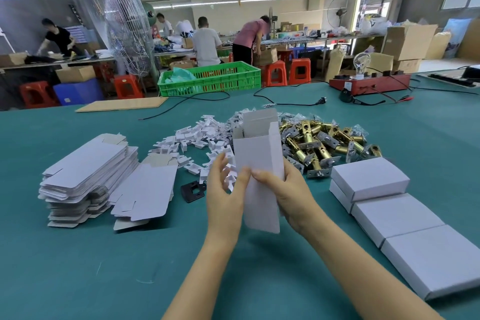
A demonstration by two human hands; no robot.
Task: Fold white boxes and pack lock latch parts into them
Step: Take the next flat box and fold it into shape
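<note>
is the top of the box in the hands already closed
No, the white box held by the left hand and right hand stands open, its top flaps up.

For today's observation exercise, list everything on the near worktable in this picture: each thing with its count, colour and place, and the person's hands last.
Table: one, teal, foreground.
Flat box blanks: one stack, white, left.
Plastic pieces: one heap, white, centre.
Latch parts: one heap, brass and silver, centre right.
Plate: one, black, beside left hand.
Closed boxes: about four, white, right.
Open box: one, white, held upright.
Crate: one, green, far edge.
Hands: left hand, right hand, both gripping the open box.
</note>
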